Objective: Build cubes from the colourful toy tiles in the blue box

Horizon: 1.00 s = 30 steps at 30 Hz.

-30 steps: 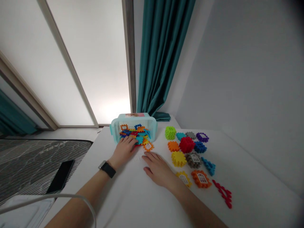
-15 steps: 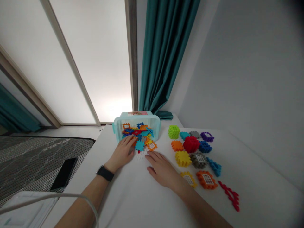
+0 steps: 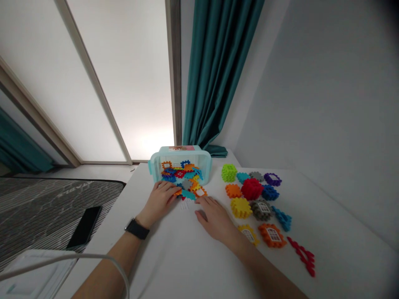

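Cyan toothed tile [image 3: 188, 194] just shifted toward right hand [image 3: 215, 218], likely being handled; left hand [image 3: 159, 199] fingers' grip unclear, right's relaxed, thumb apart, empty

The single head-worn view looks forward and down over the white counter [image 3: 174, 257] at lower centre, fairly near, facing the teal curtain [image 3: 220, 70] at upper centre.

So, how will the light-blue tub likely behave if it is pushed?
The light-blue tub would probably slide rather than tip, because it lies on its side. The loose pieces heaped at its mouth may spill.
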{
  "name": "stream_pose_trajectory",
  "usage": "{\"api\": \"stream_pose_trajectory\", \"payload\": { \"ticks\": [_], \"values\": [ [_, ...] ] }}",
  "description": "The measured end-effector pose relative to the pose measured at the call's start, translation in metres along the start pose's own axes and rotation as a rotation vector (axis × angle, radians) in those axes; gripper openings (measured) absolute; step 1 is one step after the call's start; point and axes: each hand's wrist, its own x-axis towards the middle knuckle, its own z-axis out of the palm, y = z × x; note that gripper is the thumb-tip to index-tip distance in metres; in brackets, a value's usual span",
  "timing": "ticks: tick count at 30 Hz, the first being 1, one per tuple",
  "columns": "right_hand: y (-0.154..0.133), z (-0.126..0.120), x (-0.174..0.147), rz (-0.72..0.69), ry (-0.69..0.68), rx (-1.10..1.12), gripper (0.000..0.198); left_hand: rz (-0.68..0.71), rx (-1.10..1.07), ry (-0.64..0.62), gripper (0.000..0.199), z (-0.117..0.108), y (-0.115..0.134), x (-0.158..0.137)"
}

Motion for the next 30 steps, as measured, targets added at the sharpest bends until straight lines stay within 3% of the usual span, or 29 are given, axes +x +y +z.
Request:
{"api": "stream_pose_trajectory", "payload": {
  "ticks": [3,7,12,17,22,25,30],
  "values": [
    [0.0,-0.002,0.002,0.063,0.141,0.126,0.027,0.077,-0.063,0.019,0.028,-0.001,0.007,0.0],
    [-0.004,-0.002,0.0,-0.077,0.132,0.317,0.057,0.179,-0.115,0.049,0.033,0.0,0.018,-0.001],
    [-0.007,0.003,-0.003,-0.044,0.14,0.481,0.036,0.204,-0.163,0.074,0.036,0.006,0.026,0.0],
    [-0.006,0.005,-0.003,-0.015,0.141,0.599,0.033,0.212,-0.165,0.09,0.034,0.008,0.024,0.0],
    [-0.006,-0.001,-0.002,0.034,0.189,0.621,0.026,0.181,-0.251,0.023,0.037,0.003,0.028,-0.002],
    [-0.003,-0.01,-0.002,0.005,0.139,0.604,0.035,0.1,-0.366,0.013,0.051,0.001,0.032,-0.004],
    [0.005,-0.022,-0.002,-0.091,0.05,0.462,0.05,0.02,-0.508,0.003,0.049,-0.001,0.035,-0.002]
  ]
}}
